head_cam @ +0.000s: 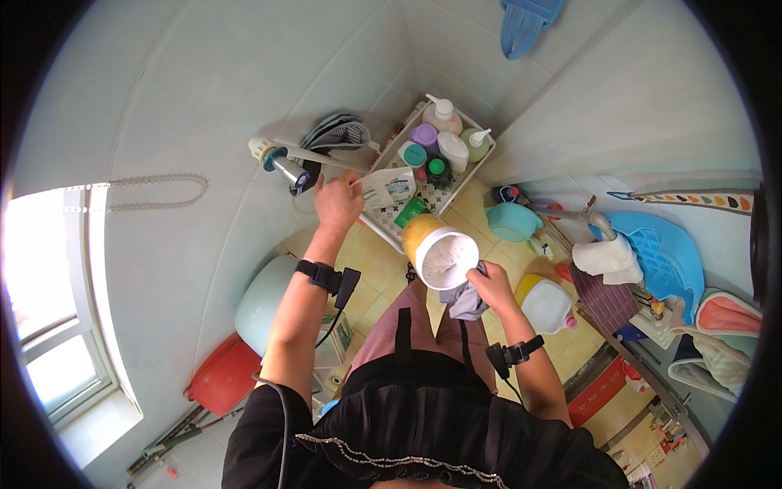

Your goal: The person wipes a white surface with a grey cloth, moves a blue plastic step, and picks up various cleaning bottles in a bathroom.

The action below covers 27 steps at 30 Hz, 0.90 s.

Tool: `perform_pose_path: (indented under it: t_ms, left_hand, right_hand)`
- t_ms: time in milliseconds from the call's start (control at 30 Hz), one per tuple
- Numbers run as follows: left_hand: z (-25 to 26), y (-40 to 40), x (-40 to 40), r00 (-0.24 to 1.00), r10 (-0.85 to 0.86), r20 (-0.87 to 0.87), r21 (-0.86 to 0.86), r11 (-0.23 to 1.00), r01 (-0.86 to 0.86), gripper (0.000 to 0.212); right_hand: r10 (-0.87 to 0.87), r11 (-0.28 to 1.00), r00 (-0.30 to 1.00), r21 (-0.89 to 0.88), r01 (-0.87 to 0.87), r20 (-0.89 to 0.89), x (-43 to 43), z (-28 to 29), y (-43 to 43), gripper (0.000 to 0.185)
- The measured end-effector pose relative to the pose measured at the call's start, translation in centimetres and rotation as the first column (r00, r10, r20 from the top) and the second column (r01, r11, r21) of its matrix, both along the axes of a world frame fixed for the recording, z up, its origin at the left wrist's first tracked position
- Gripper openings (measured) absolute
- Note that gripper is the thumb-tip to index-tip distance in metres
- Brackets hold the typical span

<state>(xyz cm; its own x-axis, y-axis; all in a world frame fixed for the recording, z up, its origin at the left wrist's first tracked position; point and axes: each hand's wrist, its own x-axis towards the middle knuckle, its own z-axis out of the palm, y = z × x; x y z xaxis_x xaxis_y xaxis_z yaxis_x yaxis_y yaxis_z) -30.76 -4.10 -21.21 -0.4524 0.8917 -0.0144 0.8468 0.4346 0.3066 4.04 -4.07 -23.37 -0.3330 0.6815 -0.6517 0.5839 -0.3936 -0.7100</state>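
My left hand (339, 200) is at the near-left side of a wall rack, its curled fingers pinching the narrow corner of a white printed plastic packet (386, 187). My right hand (492, 286) grips the rim of a yellow tub (421, 235) with a white neck, a grey cloth (465, 301) bunched under the fingers. The tub is tilted with its wide mouth towards me, and a whitish substance (445, 257) shows inside. Beneath the packet, the white rack (382, 233) holds a green packet (410, 212) and several bottles, including a green-capped bottle (438, 173).
A chrome-ended valve (287, 168) juts from the wall by my left hand. A red basin (225, 376) and a pale rounded container (266, 299) stand lower left. On the right are a turquoise basin (513, 221), a white jug (547, 305) and a blue plastic board (663, 257).
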Motion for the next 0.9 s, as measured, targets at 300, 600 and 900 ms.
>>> perform_pose_path:
  t_ms: [300, 600, 900]
  left_hand:
    - [0.4, 0.4, 0.4, 0.998, -0.067, 0.020, -0.047, 0.997, 0.068, 0.005]
    - [1.1, -1.1, 0.8, 0.991, 0.029, 0.129, 0.073, 0.997, -0.039, 0.006]
    - [1.8, -0.9, 1.2, 0.955, 0.159, 0.250, 0.121, 0.974, -0.194, 0.013]
  right_hand:
    - [0.091, 0.988, 0.991, 0.119, -0.103, 0.100, -7.2, 0.1, 2.4, 0.040]
    - [0.012, 1.000, 0.989, 0.022, -0.016, 0.147, -7.7, 1.2, 3.5, 0.037]
    - [0.049, 0.987, 0.965, 0.134, -0.086, 0.258, -8.7, 1.9, 4.2, 0.038]
